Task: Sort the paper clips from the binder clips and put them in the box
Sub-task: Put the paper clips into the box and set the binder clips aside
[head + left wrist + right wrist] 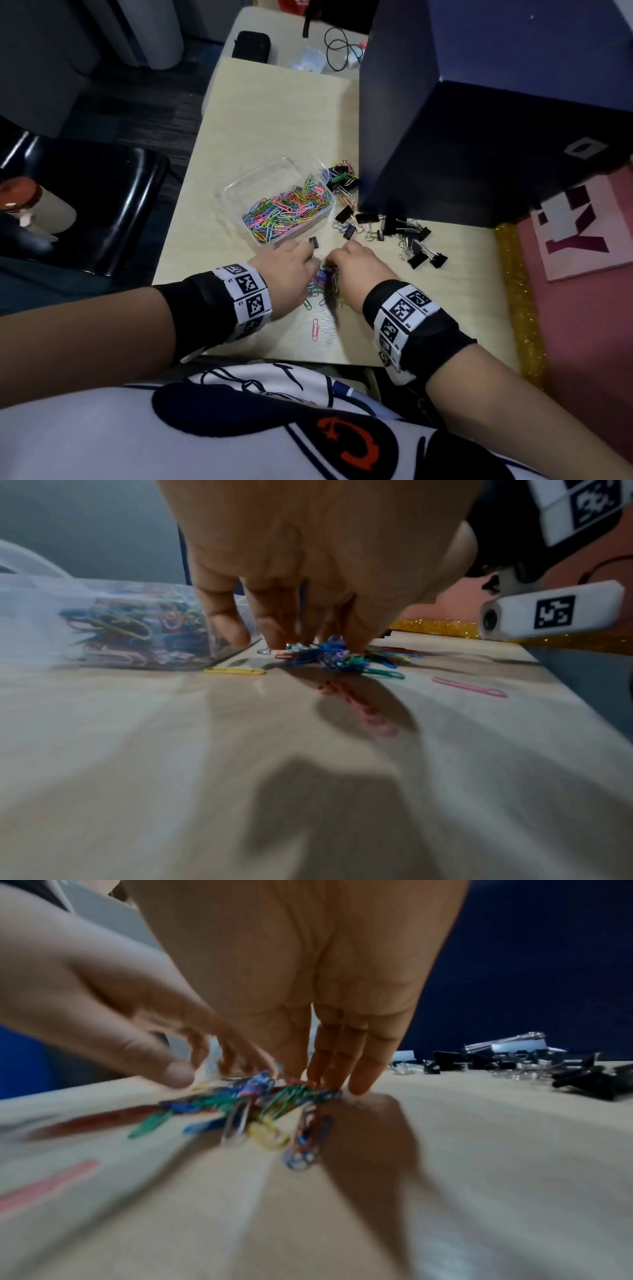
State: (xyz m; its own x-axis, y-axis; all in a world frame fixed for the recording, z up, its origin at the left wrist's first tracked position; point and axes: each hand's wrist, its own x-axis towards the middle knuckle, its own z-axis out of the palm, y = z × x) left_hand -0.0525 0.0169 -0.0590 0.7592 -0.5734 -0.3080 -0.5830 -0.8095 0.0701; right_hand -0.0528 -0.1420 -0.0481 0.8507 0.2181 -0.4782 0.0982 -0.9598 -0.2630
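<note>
A small pile of coloured paper clips (323,291) (335,656) (260,1102) lies on the table near its front edge. My left hand (313,263) (301,642) and right hand (334,262) (329,1083) meet over it, fingertips down on the clips, nothing lifted. The clear plastic box (226,195) (41,610), holding many coloured paper clips, stands just beyond the left hand. One black binder clip (313,242) sits by the left fingertips. Other binder clips (400,228) (496,1056) lie scattered to the right. Single pink paper clips (315,329) (469,687) lie apart.
A tall dark blue box (479,137) stands close on the right, with more binder clips and paper clips (342,176) mixed at its near corner. A gold glitter strip (517,291) edges the table's right side. A black chair (102,205) is on the left.
</note>
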